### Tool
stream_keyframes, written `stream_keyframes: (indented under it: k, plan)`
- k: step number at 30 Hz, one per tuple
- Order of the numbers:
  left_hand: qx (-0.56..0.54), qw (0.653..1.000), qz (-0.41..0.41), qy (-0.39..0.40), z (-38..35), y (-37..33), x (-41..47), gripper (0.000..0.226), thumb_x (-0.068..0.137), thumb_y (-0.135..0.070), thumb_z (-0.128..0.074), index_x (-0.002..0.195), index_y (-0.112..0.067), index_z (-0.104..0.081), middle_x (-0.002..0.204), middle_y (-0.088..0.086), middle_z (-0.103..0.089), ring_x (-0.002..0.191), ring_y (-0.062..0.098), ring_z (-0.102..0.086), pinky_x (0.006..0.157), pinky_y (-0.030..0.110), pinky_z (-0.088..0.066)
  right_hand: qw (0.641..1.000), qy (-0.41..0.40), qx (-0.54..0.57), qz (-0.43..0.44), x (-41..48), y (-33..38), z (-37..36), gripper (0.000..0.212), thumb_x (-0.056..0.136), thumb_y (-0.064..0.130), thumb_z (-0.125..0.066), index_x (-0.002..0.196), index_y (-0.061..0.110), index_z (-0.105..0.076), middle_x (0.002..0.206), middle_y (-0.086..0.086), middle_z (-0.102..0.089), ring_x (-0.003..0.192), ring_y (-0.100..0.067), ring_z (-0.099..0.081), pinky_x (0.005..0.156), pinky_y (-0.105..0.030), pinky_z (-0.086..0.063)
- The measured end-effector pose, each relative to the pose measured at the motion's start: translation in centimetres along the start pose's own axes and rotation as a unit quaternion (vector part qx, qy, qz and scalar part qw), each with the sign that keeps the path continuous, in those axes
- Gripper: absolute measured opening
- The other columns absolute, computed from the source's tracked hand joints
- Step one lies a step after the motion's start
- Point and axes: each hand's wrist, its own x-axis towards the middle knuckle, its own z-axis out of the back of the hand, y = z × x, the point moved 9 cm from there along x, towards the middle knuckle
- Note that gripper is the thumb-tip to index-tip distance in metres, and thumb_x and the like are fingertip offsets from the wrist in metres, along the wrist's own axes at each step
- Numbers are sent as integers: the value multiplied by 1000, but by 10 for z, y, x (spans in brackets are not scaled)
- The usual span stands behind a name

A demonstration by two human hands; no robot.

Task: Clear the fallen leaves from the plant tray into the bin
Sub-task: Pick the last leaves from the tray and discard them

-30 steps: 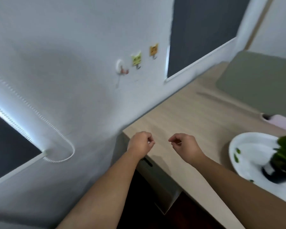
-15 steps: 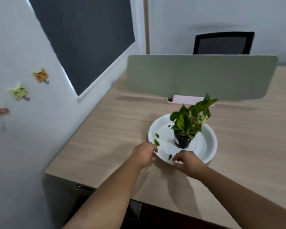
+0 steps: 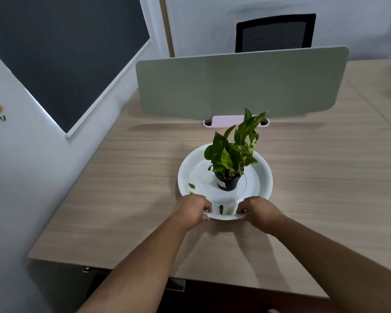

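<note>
Both hands have closed in from just short of the tray and now grip its near rim: the left hand (image 3: 193,210) and the right hand (image 3: 257,211) are each clamped on the white plant tray (image 3: 263,175), thumbs over the lip. It sits on the wooden desk (image 3: 133,188), holding a potted plant (image 3: 229,164) at its centre. Fallen leaves (image 3: 221,209) lie in the tray between the hands and near the left rim.
</note>
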Motion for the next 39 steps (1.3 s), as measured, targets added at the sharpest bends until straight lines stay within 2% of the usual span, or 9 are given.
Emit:
stream_keyframes:
  k: [4, 9, 14, 19, 23, 26, 30, 33, 39]
  plan:
    - [-27, 999, -34, 16, -11, -33, 0, 29, 82, -25, -66, 111, -25, -66, 109, -3, -67, 102, 18, -59, 80, 28, -43, 997, -26, -66, -38, -5, -32, 26, 38, 79, 1, -58, 104, 27, -68, 115, 0, -63, 107, -22, -57, 90, -33, -49]
    - [-53, 997, -50, 2, -17, -59, 5, 29, 85, -23, -64, 114, -22, -65, 114, 1, -68, 105, 21, -60, 87, 34, -49, 990, -36, -128, -49, -6, -44, 47, 42, 83, -2, -49, 115, 21, -64, 125, -3, -59, 116, -24, -52, 94, -29, -43]
    - [-150, 987, 35, -40, -5, -32, 7, 18, 81, -31, -67, 96, -21, -70, 102, -2, -72, 93, 16, -65, 84, 34, -54, 994, -23, -55, -95, 0, -45, 37, 45, 83, -4, -45, 117, 20, -60, 126, -3, -58, 115, -25, -53, 94, -32, -45]
    - [-26, 989, 137, -41, 5, 20, 17, 50, 75, -48, -69, 115, -21, -58, 114, 1, -61, 105, 22, -59, 95, 34, -43, 994, -30, -33, -105, 19, -27, 18, 26, 84, 21, -52, 108, 16, -62, 113, -8, -64, 103, -29, -59, 83, -35, -47]
    - [18, 987, 160, -19, -4, 27, 30, 62, 69, -57, -69, 115, -19, -51, 110, 2, -61, 106, 23, -60, 116, 42, -23, 990, -22, -81, -115, 31, -22, 7, 36, 79, 41, -60, 98, 12, -55, 103, -8, -64, 95, -28, -60, 79, -35, -41]
    - [21, 987, 156, -14, -8, 21, 37, 53, 69, -51, -71, 107, -19, -53, 104, 2, -63, 100, 25, -60, 103, 38, -35, 988, -19, -87, -125, 39, -25, 3, 41, 73, 43, -65, 98, 13, -53, 99, -7, -60, 93, -27, -60, 75, -33, -36]
    - [-41, 986, 163, -7, -13, 20, 39, 32, 73, -28, -74, 97, -14, -59, 101, 5, -65, 93, 27, -59, 74, 32, -43, 991, -4, -28, -133, 45, -23, -4, 31, 74, 25, -69, 98, 9, -57, 104, -12, -59, 95, -29, -60, 70, -32, -41]
    - [-110, 978, 179, 7, -21, 24, 40, 22, 72, -15, -75, 92, -13, -66, 101, 6, -68, 91, 26, -64, 70, 29, -45, 991, 1, 24, -133, 50, -23, -10, 15, 77, 7, -59, 91, 6, -62, 105, -16, -61, 96, -32, -59, 75, -33, -47]
    - [-169, 971, 170, 0, -27, 21, 43, 18, 72, 5, -65, 76, -12, -72, 90, 6, -73, 73, 18, -62, 64, 23, -46, 985, -19, 100, -140, 51, -32, -10, 27, 73, -3, -46, 72, 12, -68, 93, -16, -68, 88, -31, -62, 76, -33, -53]
